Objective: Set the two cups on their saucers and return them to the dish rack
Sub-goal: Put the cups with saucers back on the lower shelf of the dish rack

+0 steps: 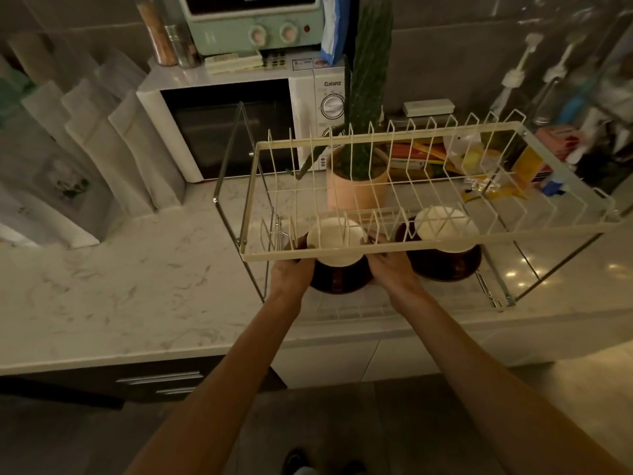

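Sliding the second set into the lower tier of the dish rack [424, 247] looks to be the step in hand. The left hand [290, 273] and the right hand [390, 267] flank the near saucer [337, 281], fingers curled at its rim on either side, though the rack's front rail hides the fingertips, so I cannot tell how firmly they pinch it. The near cup [335, 240] stands upright on that dark saucer, mouth open to the ceiling. Just to the right, the far cup [442, 222] sits on its own saucer [445, 265] already inside the rack, apart from the hands.

Both cups have their long axis vertical, and the saucers lie flat, level with the worktop [137, 269]. No handle shows clearly from here, so which way the cups face round I cannot say.

By my judgement the task is nearly finished: what is left is to ease the near saucer fully under the upper tier, keep it level so the cup does not slide, set it down beside its neighbour without knocking it, then let go and draw both hands out under the rail.
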`<state>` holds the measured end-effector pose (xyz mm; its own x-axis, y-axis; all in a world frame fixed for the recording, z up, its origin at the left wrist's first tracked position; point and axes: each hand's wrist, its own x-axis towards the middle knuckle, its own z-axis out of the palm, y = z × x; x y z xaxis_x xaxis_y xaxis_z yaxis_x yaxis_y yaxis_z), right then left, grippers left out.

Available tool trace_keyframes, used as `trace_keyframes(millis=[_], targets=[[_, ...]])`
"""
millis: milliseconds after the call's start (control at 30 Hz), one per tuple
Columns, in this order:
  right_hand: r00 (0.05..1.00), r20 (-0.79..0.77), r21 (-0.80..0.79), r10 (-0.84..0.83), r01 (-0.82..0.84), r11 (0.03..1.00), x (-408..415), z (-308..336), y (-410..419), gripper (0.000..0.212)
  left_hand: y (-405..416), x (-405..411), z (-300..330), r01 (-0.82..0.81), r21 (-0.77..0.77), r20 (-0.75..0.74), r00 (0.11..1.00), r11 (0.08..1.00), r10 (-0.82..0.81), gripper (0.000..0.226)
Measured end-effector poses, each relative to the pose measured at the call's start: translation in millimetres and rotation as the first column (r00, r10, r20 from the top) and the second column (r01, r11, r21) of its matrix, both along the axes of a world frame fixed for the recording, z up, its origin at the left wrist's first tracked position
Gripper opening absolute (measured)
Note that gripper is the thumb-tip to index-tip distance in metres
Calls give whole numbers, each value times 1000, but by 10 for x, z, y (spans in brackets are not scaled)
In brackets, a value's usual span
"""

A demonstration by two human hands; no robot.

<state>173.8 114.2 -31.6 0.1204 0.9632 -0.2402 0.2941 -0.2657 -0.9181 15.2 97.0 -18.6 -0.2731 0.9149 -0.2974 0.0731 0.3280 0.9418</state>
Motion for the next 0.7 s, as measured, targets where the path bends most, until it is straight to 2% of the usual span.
trace_keyframes(millis=[133, 467, 700], targets=[[1000, 14, -10, 0, 0, 1000, -32, 39, 55, 41, 76, -31, -43, -4, -1, 16, 1000, 1000, 4, 18], [1000, 29, 10, 8, -8, 1000, -71, 52, 79, 39, 134, -54, -123, -22, -27, -2, 1000, 999, 22, 28], [999, 27, 24, 42, -42, 999, -94, 88, 43, 39, 104, -60, -172, -13, 2, -80, 997, 1000, 13, 32]])
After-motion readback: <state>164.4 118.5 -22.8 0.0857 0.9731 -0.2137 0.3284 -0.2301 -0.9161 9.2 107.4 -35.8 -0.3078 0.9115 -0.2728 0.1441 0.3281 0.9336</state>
